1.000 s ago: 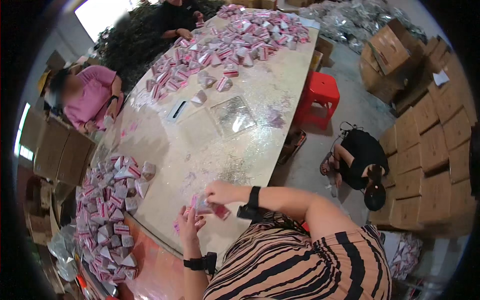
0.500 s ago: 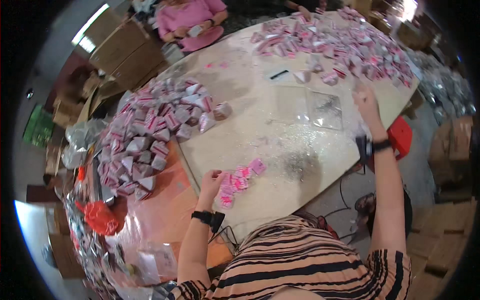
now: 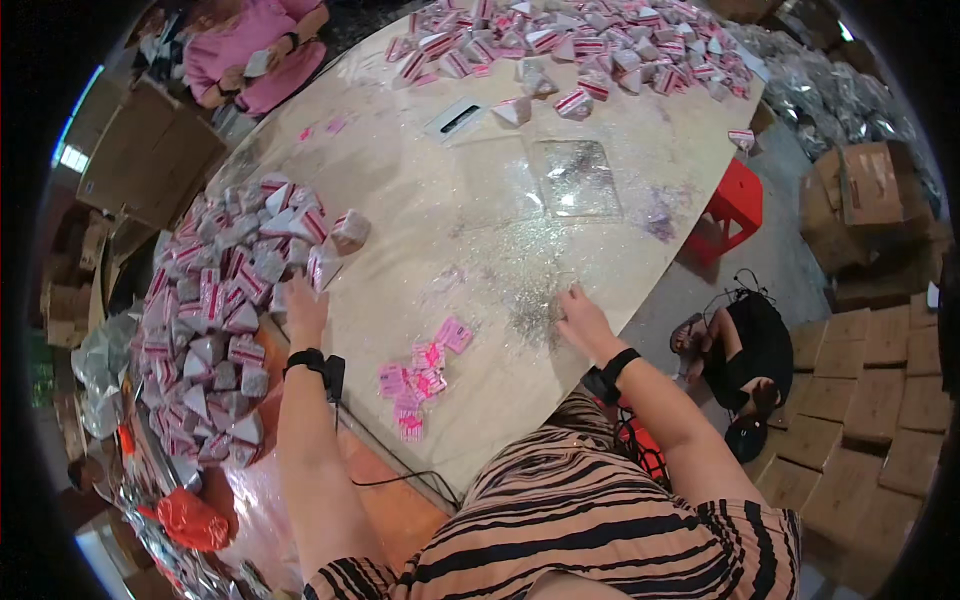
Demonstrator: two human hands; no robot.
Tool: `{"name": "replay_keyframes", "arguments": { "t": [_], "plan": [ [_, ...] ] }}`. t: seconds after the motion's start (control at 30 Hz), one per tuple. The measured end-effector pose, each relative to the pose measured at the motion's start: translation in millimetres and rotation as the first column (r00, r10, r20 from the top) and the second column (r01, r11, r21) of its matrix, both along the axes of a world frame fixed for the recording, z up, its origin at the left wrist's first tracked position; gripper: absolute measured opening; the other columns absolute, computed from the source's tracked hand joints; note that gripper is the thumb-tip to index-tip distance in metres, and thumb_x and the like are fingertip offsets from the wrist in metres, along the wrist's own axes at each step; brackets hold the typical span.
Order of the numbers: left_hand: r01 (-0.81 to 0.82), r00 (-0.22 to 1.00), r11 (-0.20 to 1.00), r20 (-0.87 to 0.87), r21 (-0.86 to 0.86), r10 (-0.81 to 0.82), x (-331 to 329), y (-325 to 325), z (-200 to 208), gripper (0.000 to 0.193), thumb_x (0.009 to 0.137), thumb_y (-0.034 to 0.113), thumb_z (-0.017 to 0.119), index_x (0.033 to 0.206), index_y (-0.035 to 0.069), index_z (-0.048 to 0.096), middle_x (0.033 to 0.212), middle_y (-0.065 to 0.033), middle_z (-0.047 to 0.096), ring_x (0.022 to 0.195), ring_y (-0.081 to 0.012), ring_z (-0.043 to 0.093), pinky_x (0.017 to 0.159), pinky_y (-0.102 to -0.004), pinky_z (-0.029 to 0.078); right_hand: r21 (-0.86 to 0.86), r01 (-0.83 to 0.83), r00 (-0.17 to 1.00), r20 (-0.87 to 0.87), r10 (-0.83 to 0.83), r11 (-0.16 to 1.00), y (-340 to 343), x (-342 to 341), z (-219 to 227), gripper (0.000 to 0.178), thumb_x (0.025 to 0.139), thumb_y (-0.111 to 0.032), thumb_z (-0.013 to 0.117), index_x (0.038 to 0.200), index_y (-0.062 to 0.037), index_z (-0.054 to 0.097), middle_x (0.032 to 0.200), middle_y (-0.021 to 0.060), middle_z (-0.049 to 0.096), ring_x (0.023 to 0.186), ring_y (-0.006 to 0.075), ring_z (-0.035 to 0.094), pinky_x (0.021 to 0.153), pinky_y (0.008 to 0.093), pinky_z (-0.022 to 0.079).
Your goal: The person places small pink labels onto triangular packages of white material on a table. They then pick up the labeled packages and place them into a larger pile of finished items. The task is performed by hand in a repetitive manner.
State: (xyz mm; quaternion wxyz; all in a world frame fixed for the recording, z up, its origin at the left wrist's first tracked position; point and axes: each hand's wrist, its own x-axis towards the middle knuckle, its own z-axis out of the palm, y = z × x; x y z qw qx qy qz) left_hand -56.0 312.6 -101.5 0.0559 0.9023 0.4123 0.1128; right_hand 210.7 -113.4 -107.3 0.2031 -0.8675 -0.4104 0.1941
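pink labels (image 3: 420, 380) lie between both hands — left hand (image 3: 305, 318) grasps a pyramid box (image 3: 322, 270), right hand (image 3: 583, 318) released.

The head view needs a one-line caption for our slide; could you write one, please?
Left hand reaches into a heap of pink-and-silver packets; right hand rests on the glittery table beside pink tags.

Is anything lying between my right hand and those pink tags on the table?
Nothing visible does. The right hand rests on the table, the pink tags lie to its left, and only bare, glitter-dusted tabletop separates them. The left hand is farther left, at the packet pile.
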Motion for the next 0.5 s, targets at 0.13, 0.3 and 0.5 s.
{"name": "replay_keyframes", "arguments": {
  "t": [0.13,0.3,0.5],
  "plan": [
    [-0.071,0.997,0.993,0.027,-0.092,0.074,28.2,14.0,7.9,0.064,0.076,0.021,0.064,0.126,-0.003,0.034,0.127,-0.0286,0.038,0.107,-0.0468,0.049,0.088,-0.0465,0.045,0.137,-0.065,0.998,-0.015,0.068,0.988,12.7,3.7,3.1,0.025,0.075,-0.008,0.057,0.099,-0.0049,0.056,0.097,0.0153,0.052,0.085,0.0362,0.056,0.072,0.0433,0.048],
    [-0.002,0.996,0.997,0.092,-0.071,0.008,33.7,28.8,-14.6,0.061,0.077,0.021,0.060,0.127,-0.004,0.035,0.129,-0.0289,0.038,0.106,-0.0472,0.049,0.089,-0.0473,0.043,0.255,0.052,0.998,-0.042,-0.043,0.966,60.7,40.5,-5.1,0.013,0.076,-0.009,0.055,0.085,-0.0025,0.061,0.088,0.0154,0.055,0.084,0.0362,0.056,0.072,0.0424,0.048],
    [-0.080,0.994,0.971,0.061,-0.224,0.096,52.3,17.6,-4.6,0.064,0.075,0.024,0.063,0.129,-0.001,0.036,0.120,-0.0246,0.051,0.108,-0.0433,0.050,0.090,-0.0467,0.041,0.081,0.037,0.987,0.154,-0.049,0.996,117.4,64.6,-30.7,0.014,0.073,-0.012,0.056,0.074,0.0001,0.063,0.082,0.0200,0.059,0.075,0.0367,0.060,0.066,0.0419,0.049]
  ]
}}
